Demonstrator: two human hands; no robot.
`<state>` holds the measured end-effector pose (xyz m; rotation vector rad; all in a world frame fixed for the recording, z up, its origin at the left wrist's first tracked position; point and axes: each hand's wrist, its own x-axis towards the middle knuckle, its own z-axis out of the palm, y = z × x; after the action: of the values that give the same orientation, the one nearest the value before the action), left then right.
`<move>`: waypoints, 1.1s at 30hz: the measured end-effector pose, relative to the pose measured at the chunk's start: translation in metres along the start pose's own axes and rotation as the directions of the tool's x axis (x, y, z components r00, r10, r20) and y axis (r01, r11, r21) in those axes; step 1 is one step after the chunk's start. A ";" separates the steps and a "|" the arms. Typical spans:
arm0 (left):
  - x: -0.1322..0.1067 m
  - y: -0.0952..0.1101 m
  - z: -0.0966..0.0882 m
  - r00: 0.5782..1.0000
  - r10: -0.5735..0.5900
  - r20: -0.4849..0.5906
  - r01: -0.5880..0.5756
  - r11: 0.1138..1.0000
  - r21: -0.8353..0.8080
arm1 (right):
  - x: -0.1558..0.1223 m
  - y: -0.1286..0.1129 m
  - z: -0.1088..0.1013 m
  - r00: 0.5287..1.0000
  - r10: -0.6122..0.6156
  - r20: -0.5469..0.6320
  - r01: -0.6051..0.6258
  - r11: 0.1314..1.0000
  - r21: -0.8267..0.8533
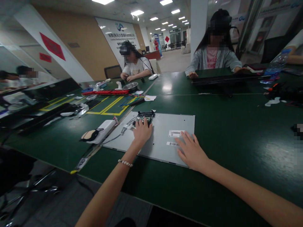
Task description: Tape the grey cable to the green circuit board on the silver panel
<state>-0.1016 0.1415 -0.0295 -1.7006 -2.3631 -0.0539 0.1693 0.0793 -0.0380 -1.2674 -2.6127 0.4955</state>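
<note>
Panel (163, 121) of grey metal, one piece, lies flat on the green table (236, 119), directly before the person. On it are one circuit board (149, 116) near the far edge and two white labels, the upper label (174, 133) and the lower label (172, 143). The left hand (142, 130) is palm down, its fingers extended over the board and hiding its near part; whether they press it, I cannot tell. The right hand (191, 149) is open and spread on the panel's right part, beside both labels, gripping nothing.

To the left lies one white box (108, 126) with one beige and black object (91, 135) on it. Farther are one red strip (106, 92) and one metal bowl (130, 86); at the right, one plastic bottle (276, 66). Across the table sit two persons, each with a black headset. The wall sign (121, 33) bears Chinese characters; the labels' print is too small to read.
</note>
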 end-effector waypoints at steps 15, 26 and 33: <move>0.007 -0.046 -0.015 0.987 0.056 -0.150 -0.041 0.994 0.103 | 0.000 -0.001 -0.002 1.000 -0.004 0.002 0.004 1.000 -0.003; 0.032 -0.102 -0.021 0.995 -0.084 -0.062 0.096 0.972 0.215 | 0.001 -0.002 -0.004 1.000 0.002 0.031 -0.003 1.000 0.023; 0.081 -0.060 -0.042 0.974 -0.109 -0.199 0.130 0.987 0.095 | 0.000 -0.003 -0.005 0.999 0.013 0.033 -0.014 0.999 0.030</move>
<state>-0.1751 0.1907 0.0343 -1.4335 -2.2776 -0.1051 0.1687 0.0790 -0.0324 -1.2784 -2.6150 0.5613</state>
